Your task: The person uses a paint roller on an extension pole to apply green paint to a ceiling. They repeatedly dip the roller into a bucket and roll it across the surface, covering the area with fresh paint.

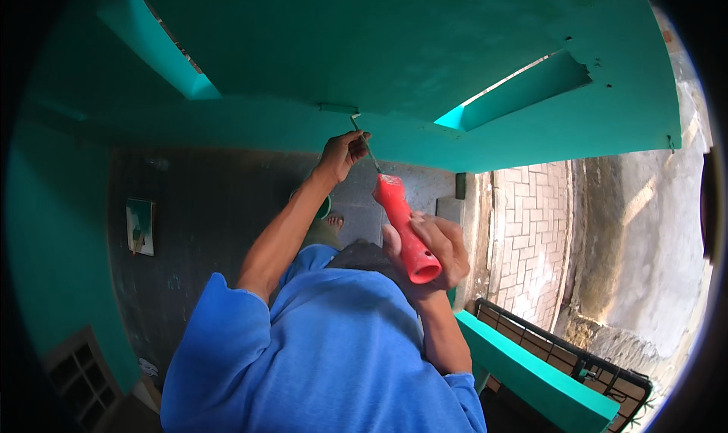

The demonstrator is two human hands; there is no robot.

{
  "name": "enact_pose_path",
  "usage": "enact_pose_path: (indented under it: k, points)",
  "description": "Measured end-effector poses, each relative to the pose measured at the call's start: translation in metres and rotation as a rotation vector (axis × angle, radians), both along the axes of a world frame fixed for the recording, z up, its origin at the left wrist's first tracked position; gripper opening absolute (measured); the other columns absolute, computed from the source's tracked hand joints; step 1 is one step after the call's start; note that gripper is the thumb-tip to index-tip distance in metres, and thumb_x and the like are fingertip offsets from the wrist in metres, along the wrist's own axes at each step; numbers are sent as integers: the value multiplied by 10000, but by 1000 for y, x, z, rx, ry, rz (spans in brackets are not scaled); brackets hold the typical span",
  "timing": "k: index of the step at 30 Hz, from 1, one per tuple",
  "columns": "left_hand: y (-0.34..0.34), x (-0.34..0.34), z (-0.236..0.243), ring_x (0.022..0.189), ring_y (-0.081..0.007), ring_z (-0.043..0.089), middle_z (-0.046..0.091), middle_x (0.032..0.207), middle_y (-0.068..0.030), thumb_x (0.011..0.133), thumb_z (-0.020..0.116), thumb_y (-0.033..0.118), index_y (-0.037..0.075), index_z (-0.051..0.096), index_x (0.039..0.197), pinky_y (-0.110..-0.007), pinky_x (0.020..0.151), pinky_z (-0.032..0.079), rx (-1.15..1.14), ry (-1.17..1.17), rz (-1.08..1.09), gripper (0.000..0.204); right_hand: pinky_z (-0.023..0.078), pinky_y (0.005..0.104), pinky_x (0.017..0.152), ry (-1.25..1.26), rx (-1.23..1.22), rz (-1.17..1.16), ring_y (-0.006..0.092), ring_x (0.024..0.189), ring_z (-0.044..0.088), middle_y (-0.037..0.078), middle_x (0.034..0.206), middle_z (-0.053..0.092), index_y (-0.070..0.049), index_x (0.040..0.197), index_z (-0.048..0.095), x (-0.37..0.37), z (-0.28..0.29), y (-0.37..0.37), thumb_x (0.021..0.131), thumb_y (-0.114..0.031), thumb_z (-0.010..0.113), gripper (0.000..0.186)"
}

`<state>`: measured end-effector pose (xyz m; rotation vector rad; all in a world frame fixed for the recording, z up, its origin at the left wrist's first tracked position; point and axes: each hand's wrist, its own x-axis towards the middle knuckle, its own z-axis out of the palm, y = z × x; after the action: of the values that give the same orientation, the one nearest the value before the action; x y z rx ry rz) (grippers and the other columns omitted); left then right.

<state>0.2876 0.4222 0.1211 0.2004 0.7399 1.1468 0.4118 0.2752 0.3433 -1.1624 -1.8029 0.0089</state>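
Far out to the left of both hands, a small rectangular tray [140,227] is lying on the dark floor [193,281], green showing across its middle. Coming inward, a green bucket [324,208] is peeping out from behind the left forearm, mostly hidden. Now the left hand [343,156] is closing its fingers around the thin metal rod [367,146] of the paint roller, and just ahead of it the green roller sleeve [338,108] is seemingly resting against the green wall [409,139]. Nearer the body, the right hand [444,249] is wrapping thumb and fingers loosely about the red handle [406,224], so both hands are sharing one tool while staying apart from each other. Ahead and to their right, a slanted slot [523,92] is opening through the wall. This is looking like the coating step, and the next move is probably calling for light, even pressure along the wall, the left hand steadying the rod while the right is guiding the handle.
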Motion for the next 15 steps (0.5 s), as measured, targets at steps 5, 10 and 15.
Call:
enact_pose_path:
  k: [5,10,15]
  points:
    - [-19,8,111,680,-110,589,614,821,-66,831,550,124,16,577,864,-231,633,520,95,-129,0,116,460,279,466,87,281,-28,203,604,544,113,768,547,-37,900,513,19,71,-26,685,-252,728,373]
    - [-43,18,194,706,-91,584,603,798,-46,858,526,173,-8,593,928,-224,651,518,268,-80,-75,205,352,261,465,212,734,-286,189,603,420,86,708,400,-41,808,465,22,116,-45,796,-417,516,380]
    - [-57,27,243,703,-94,590,600,776,-46,875,502,182,-23,591,948,-218,660,520,402,-83,-130,235,347,259,472,222,764,-144,189,617,421,89,712,399,-45,813,461,44,138,-69,803,-432,508,390]
